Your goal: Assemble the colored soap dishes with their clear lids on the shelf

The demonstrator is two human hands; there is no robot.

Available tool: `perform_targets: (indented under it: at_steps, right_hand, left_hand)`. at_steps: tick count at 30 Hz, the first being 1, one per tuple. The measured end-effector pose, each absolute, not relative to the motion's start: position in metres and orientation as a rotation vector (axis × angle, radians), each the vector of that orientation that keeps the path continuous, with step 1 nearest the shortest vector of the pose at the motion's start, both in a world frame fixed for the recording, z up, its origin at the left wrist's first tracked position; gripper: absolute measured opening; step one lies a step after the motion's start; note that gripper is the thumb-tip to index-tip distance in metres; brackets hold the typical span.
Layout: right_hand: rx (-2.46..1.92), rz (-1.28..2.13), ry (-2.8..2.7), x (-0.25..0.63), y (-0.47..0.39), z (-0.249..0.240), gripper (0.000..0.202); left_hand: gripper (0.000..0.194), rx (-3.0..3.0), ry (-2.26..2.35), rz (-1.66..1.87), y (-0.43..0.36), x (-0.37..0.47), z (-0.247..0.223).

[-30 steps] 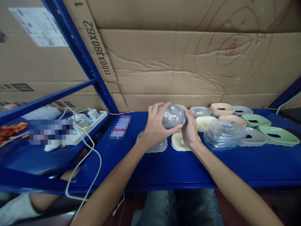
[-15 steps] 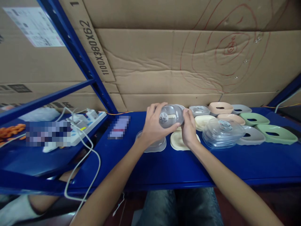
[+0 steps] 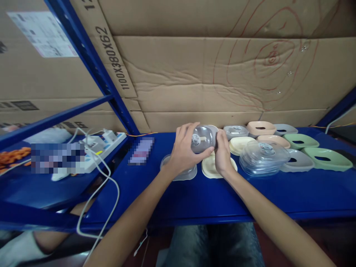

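Above the shelf, a grey soap box (image 3: 206, 138) with a clear lid and a round sticker is held tilted between my hands. My left hand (image 3: 182, 146) wraps its left side, thumb along the near edge. Its right side is pressed by my right hand (image 3: 223, 154), whose fingers are partly hidden. Under my left forearm sits another clear-lidded box (image 3: 185, 172), partly covered. A cream dish part (image 3: 209, 166) lies below my right hand. Just to the right are a stack of clear lids (image 3: 263, 159) and more cream parts (image 3: 241, 144).
Grey, peach (image 3: 260, 128) and green trays (image 3: 326, 159) with oval holes stand at the right of the blue shelf (image 3: 178, 204). A blurred-out phone-like item (image 3: 141, 151), a power strip (image 3: 107, 148) and white cables lie left. Cardboard (image 3: 178, 74) backs the shelf; a blue post rises left.
The soap box is turned slightly in my hands, its sticker shifted a little right and down. Both hands keep their hold; the other things have not moved.
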State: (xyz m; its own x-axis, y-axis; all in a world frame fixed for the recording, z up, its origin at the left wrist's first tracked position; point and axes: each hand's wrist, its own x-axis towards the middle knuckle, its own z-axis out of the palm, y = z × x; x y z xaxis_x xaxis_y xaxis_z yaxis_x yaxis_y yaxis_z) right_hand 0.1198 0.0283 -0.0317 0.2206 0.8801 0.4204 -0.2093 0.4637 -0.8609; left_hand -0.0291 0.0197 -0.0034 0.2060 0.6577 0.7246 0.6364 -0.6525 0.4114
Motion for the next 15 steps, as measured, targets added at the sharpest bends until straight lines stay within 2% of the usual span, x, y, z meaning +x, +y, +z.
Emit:
perform_targets:
  at_steps: [8,15]
  right_hand:
    - [-0.732,0.916,-1.114,0.1205,0.0274,-0.0295,0.041]
    - [-0.758,0.905,-1.141,0.1186,0.0247,-0.0252,0.053]
  left_hand:
    - [0.077,2.410,1.324,1.457,0.0193,-0.0286,-0.0042]
    - [0.075,2.415,1.277,1.481,0.0208,-0.0313,-0.0038]
